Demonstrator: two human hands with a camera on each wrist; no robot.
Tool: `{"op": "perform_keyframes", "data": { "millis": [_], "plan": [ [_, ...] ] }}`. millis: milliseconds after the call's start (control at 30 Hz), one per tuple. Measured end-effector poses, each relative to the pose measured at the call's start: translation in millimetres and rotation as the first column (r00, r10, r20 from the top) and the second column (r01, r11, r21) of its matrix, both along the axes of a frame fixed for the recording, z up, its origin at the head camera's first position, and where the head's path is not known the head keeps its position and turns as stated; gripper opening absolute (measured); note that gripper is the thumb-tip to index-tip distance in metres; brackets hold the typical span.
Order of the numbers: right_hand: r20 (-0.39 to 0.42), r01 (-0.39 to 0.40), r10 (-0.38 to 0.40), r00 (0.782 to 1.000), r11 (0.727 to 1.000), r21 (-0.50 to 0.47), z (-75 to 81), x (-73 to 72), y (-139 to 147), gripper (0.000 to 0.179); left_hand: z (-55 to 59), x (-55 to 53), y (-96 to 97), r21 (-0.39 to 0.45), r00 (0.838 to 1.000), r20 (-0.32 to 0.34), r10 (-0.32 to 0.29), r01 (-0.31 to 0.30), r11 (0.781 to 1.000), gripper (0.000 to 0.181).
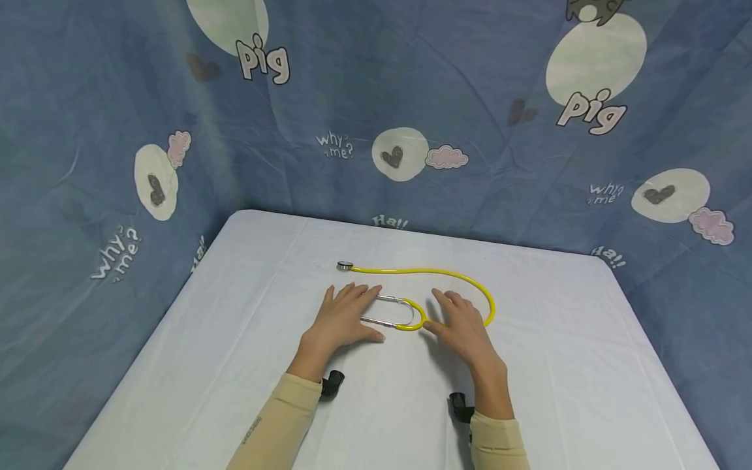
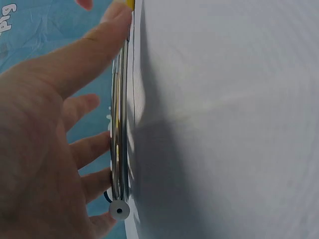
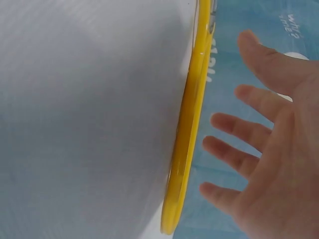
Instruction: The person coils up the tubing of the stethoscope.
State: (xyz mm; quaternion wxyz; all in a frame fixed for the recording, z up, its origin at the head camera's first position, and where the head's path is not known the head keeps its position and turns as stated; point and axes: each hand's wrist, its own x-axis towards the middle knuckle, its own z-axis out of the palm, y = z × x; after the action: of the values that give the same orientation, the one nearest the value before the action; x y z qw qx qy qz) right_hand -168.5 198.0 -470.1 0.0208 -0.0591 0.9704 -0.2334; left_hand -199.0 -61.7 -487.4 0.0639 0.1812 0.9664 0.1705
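A stethoscope with yellow tubing (image 1: 435, 270) lies on the white-covered table. Its small round chest piece (image 1: 344, 266) is at the far left end of the tubing, which loops round to the right. Over the metal ear tubes (image 1: 384, 322) hovers my left hand (image 1: 341, 320), fingers spread, hiding their ends. The left wrist view shows a pale ear tip (image 2: 119, 210) close by these fingers; whether they touch the tubes I cannot tell. My right hand (image 1: 463, 328) is held above the tubing near the yellow fork, fingers apart. In the right wrist view a gap separates its fingers from the tubing (image 3: 184, 134).
White cloth (image 1: 558, 365) covers the table. Behind it and along the left hangs a blue printed curtain (image 1: 329, 78). Black wrist devices (image 1: 333, 384) sit at both sleeve cuffs.
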Motion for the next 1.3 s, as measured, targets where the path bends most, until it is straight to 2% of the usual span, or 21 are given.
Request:
{"op": "perform_keyframes", "data": {
  "millis": [467, 900, 1300],
  "plan": [
    [0.06, 0.009, -0.011, 0.998, 0.999, 0.036, -4.6, 0.8, -2.6, 0.069, 0.9, 1.1, 3.2, -0.012, 0.998, -0.056, 0.014, -0.015, 1.0, 0.091],
    [0.033, 0.022, -0.026, 0.999, 0.995, 0.102, -5.9, -1.4, -6.6, 0.034, 3.2, 0.6, 5.8, -0.022, 0.994, -0.102, 0.036, -0.039, 0.999, 0.079],
    [0.018, 0.016, -0.017, 1.0, 0.995, 0.095, -5.3, 0.1, -5.6, 0.029, 0.0, -0.5, 7.2, -0.046, 0.992, -0.121, 0.038, -0.044, 0.998, 0.073]
  ]
}}
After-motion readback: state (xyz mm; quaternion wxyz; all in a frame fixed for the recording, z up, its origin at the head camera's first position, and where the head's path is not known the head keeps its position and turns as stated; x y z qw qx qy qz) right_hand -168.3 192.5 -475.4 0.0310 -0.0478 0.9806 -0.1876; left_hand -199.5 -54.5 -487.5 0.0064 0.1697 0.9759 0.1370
